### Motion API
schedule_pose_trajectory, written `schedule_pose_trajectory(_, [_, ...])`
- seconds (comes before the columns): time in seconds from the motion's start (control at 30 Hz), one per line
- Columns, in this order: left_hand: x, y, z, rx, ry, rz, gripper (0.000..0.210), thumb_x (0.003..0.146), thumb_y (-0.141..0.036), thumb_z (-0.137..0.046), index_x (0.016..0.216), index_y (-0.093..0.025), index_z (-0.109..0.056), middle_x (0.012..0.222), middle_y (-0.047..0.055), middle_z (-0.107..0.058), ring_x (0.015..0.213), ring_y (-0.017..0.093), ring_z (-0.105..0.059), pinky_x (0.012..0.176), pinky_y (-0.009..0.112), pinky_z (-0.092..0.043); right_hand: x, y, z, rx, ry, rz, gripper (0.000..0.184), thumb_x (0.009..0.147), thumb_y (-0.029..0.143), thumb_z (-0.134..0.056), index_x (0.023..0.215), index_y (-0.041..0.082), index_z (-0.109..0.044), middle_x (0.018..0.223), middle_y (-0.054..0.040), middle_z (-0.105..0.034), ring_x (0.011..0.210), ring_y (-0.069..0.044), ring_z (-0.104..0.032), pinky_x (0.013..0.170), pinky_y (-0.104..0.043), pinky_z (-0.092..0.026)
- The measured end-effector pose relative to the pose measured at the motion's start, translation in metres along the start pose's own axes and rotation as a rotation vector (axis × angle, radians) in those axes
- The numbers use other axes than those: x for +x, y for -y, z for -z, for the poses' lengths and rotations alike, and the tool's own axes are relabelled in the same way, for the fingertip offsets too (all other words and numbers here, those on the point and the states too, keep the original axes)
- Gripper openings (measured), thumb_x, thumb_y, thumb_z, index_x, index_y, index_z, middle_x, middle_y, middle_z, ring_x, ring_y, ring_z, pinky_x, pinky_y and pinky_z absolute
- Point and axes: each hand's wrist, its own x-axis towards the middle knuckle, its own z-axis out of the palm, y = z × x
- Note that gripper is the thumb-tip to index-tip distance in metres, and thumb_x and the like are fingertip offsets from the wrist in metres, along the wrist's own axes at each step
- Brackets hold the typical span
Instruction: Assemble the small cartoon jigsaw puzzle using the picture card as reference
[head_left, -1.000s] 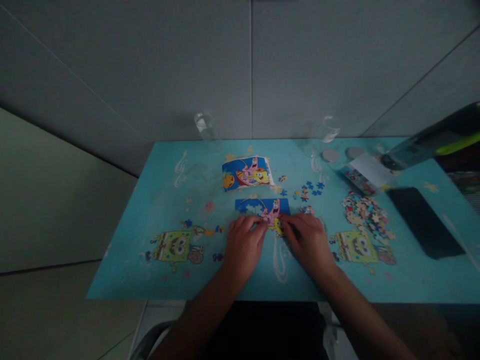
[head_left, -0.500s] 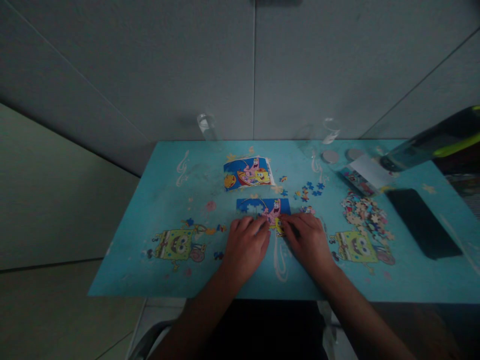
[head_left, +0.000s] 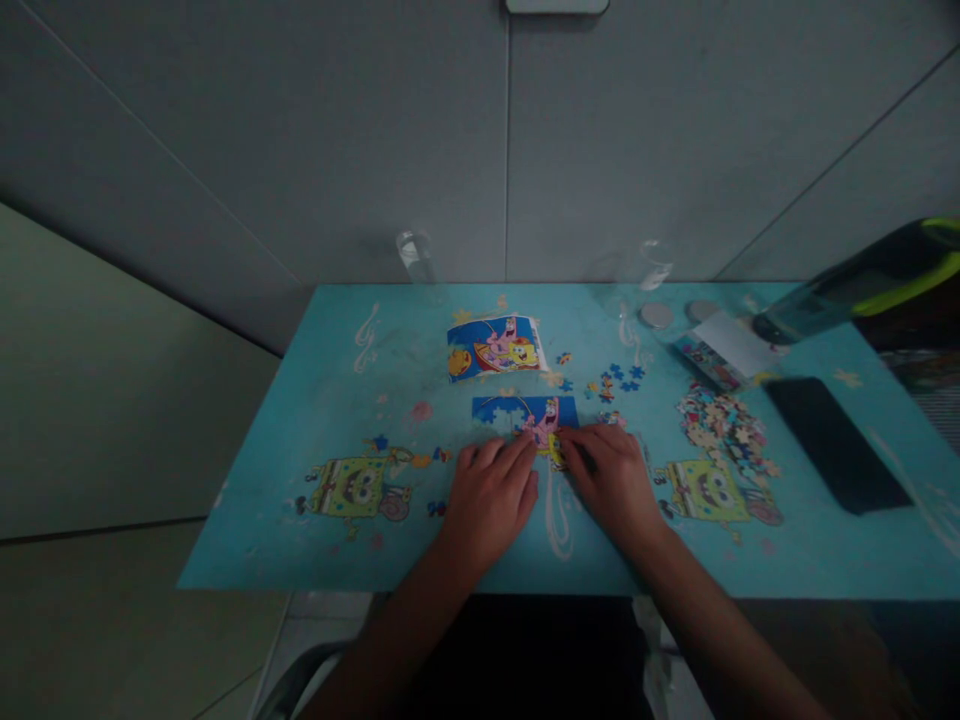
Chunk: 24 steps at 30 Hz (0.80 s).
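A partly assembled jigsaw puzzle (head_left: 551,411) with a blue, pink and yellow cartoon picture lies flat in front of me, with a gap in its upper left. My left hand (head_left: 491,495) rests over its lower left part, fingers bent and close together, the tips gripping the puzzle's pink area. At its lower right, my right hand (head_left: 615,480) is closed, with thumb and forefinger pinched at a yellow puzzle piece (head_left: 556,450) by the edge. The fingers partly cover this piece and the puzzle's lower part. Just behind lies the printed reference picture (head_left: 495,347), slightly curled.
Loose blue pieces (head_left: 616,371) lie right of the puzzle, and a bigger pile of pieces (head_left: 724,430) farther right. Near that are a dark phone-like slab (head_left: 836,443), a card packet (head_left: 724,350), round lids (head_left: 656,315) and a tilted bottle (head_left: 840,290). Clear containers (head_left: 416,256) stand at the back.
The view has shifted slightly. Both hands stay at the puzzle in almost the same pose, and no piece has visibly changed place.
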Motion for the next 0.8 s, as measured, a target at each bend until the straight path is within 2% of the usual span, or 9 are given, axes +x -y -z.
schedule_pose_trajectory(0.47, [0.0036, -0.0038, 0.0009, 0.055, 0.016, 0.000, 0.044, 0.094, -0.020, -0.060, 0.138, -0.023, -0.057, 0.144, 0.007, -0.059, 0.113, 0.027, -0.057, 0.092, 0.048, -0.045, -0.0002, 0.0040, 0.0024, -0.016, 0.015, 0.002, 0.018, 0.100, 0.027, -0.057, 0.108, 0.023, -0.073, 0.101, -0.0060, -0.073, 0.095, -0.024, -0.063, 0.088, -0.041, -0.042])
schedule_pose_trajectory(0.8, [0.0031, -0.0044, -0.0002, 0.077, 0.034, 0.000, 0.042, 0.098, -0.026, -0.056, 0.139, -0.020, -0.056, 0.137, 0.007, -0.062, 0.114, 0.028, -0.056, 0.093, 0.049, -0.044, -0.0011, 0.0017, -0.0003, -0.043, 0.007, 0.019, 0.019, 0.100, 0.027, -0.056, 0.109, 0.024, -0.073, 0.101, -0.0066, -0.072, 0.095, -0.025, -0.063, 0.087, -0.041, -0.042])
